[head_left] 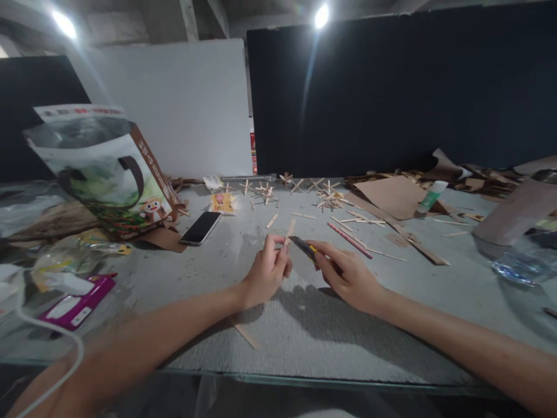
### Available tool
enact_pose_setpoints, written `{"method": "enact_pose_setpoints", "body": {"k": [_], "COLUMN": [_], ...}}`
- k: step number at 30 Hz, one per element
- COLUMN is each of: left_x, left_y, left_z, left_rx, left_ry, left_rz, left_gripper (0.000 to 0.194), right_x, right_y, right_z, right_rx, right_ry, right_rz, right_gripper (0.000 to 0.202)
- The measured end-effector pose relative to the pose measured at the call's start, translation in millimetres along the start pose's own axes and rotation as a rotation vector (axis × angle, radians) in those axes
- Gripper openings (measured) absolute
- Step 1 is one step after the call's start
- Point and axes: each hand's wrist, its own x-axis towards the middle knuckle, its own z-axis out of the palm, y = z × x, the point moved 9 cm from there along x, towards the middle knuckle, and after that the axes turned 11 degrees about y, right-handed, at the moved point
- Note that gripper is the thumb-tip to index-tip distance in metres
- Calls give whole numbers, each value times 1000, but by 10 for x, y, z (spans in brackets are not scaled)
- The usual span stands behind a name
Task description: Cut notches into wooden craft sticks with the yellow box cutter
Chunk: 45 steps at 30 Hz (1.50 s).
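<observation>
Between the thumb and fingers of my left hand [267, 273], a short flat wooden stick [291, 227] points upward. My right hand [348, 276] grips a utility knife [310, 249] with a yellow part on its handle. Its dark blade reaches left, close beside the stick; whether the two touch I cannot tell. Both hands hang just above the grey table [304, 348], over their shadows. Beyond them lie loose wooden sticks [303, 215] and several small star-shaped pieces of crossed sticks [265, 193]. A red patterned pencil [350, 240] rests right of the knife.
To the left are a phone [201, 227], a large printed bag [107, 180], a purple device [78, 305] and a white cable [78, 348]. Cardboard [387, 196], a glue stick [433, 196] and a brownish cylinder [513, 212] occupy the right. One stick [247, 335] lies near the front edge.
</observation>
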Motion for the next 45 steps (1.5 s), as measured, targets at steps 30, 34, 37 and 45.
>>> {"method": "enact_pose_setpoints", "body": {"k": [30, 34, 37, 45], "left_x": [37, 46, 54, 66], "left_y": [-21, 7, 37, -58], "left_z": [-9, -10, -8, -27], "left_rx": [169, 148, 145, 58], "left_ry": [58, 82, 80, 114], "left_rz": [38, 1, 5, -56], "left_gripper": [17, 26, 36, 50], "right_x": [-196, -206, -210, -214], "right_y": [182, 195, 198, 170], "right_z": [340, 362, 361, 364], "right_rx": [503, 521, 524, 506], "right_ry": [-132, -146, -144, -159], "right_rz": [555, 565, 566, 551], "right_gripper": [38, 39, 39, 45]}}
